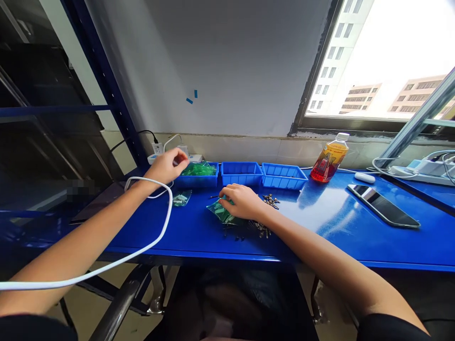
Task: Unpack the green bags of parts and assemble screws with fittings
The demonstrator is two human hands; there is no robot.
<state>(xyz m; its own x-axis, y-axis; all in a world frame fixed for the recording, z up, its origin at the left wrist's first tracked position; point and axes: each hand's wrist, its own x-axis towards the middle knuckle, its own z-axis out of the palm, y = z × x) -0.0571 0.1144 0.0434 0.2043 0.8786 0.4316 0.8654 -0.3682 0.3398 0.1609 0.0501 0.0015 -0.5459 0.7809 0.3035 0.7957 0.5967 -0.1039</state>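
My left hand [168, 166] is raised beside the left blue bin [199, 181], its thumb and fingertips brought together; what they hold, if anything, is too small to tell. Green plastic bags [199, 169] fill that bin. On the blue table, my right hand [241, 201] rests over a green plastic bag [223, 213], its fingers curled at the bag's upper edge. Small metal screws [262, 229] lie in a loose pile under and beside the right wrist, with more [271, 201] just behind it. A small clear bag [182, 198] with pale pieces lies between the hands.
Two more blue bins [241, 180] [284, 182] stand in the row at the back. A drink bottle [329, 158], a white case [364, 178] and a phone [384, 205] are on the right. A white cable [167, 218] loops across my left forearm.
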